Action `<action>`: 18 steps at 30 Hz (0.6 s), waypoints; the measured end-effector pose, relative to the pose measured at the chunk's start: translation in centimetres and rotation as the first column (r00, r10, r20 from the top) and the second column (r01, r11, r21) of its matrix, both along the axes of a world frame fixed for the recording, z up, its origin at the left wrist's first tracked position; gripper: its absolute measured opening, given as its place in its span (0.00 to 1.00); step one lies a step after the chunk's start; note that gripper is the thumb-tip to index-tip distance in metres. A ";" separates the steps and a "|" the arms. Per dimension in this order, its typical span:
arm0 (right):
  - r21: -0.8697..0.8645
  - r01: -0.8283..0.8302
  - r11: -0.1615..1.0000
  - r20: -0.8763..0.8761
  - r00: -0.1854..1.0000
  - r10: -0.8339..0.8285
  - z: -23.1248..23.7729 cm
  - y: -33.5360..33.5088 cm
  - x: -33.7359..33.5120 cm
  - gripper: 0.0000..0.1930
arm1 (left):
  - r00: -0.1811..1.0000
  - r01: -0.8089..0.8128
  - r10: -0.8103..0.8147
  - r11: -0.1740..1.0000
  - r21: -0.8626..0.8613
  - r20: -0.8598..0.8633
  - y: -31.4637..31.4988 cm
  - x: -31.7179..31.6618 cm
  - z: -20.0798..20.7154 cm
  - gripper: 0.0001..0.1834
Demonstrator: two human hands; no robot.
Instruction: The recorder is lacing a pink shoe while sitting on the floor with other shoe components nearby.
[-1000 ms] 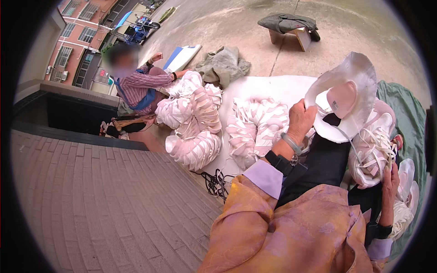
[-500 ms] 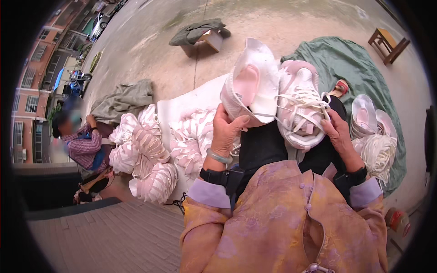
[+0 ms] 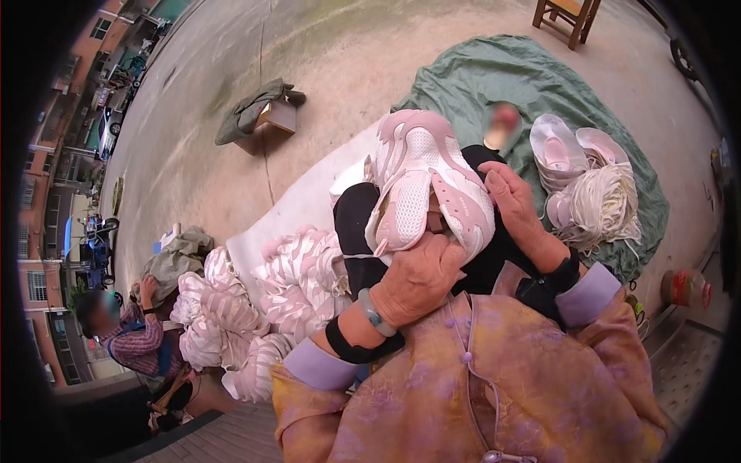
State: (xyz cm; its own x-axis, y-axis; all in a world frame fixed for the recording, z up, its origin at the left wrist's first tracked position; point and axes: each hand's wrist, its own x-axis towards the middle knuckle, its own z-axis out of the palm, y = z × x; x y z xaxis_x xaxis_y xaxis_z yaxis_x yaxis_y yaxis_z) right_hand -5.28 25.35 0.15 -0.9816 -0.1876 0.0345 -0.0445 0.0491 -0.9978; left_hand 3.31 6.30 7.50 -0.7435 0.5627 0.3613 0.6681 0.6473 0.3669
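Observation:
A pink and white shoe upper (image 3: 436, 147) rests on my lap, its toe pointing away from me and its tongue (image 3: 410, 207) showing between rows of lace holes without laces. My left hand (image 3: 421, 279) is closed on its near end, the fingers partly hidden at the opening. Against its right edge, my right hand (image 3: 515, 204) is closed with bent fingers, the tips partly hidden. Part of a white piece (image 3: 351, 176) shows behind the upper on the left, too covered to make out.
Bundles of pink and white uppers (image 3: 297, 274) lie left of my legs, with more stacked further left (image 3: 220, 309). A co-worker (image 3: 147, 336) sits beyond them. On a green cloth (image 3: 463, 73) at right are nested uppers (image 3: 557, 147) and a laces bundle (image 3: 606, 204). A draped box (image 3: 270, 127) and wooden stool (image 3: 570, 11) stand farther off.
The laced sneaker from under my right hand no longer shows. An unlaced upper now lies toe-away on my lap, and my left hand has come right and nearer. The view has shifted.

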 end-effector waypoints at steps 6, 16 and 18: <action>0.288 -0.012 0.957 -0.495 0.854 0.160 5.0 -1.3 1.2 0.21 | 0.999 -0.048 0.047 0.966 -0.254 -0.013 1.8 -1.9 -2.3 0.11; 0.364 0.097 0.926 -0.606 0.780 0.157 2.5 -1.9 0.5 0.15 | 0.840 -0.310 0.373 0.926 0.215 -0.395 -4.5 -0.4 -0.6 0.18; 0.351 0.115 0.929 -0.606 0.784 0.132 2.6 -2.4 0.6 0.14 | 0.667 -0.706 0.557 0.685 0.182 0.495 -6.2 -0.4 -2.4 0.21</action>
State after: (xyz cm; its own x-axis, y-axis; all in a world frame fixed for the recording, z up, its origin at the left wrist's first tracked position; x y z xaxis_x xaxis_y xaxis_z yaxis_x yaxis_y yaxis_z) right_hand -4.67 22.93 2.75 -0.7705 -0.3159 0.5536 -0.6374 0.3839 -0.6680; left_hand 2.91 0.14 5.10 -0.9792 -0.1989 0.0415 -0.0983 0.6425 0.7600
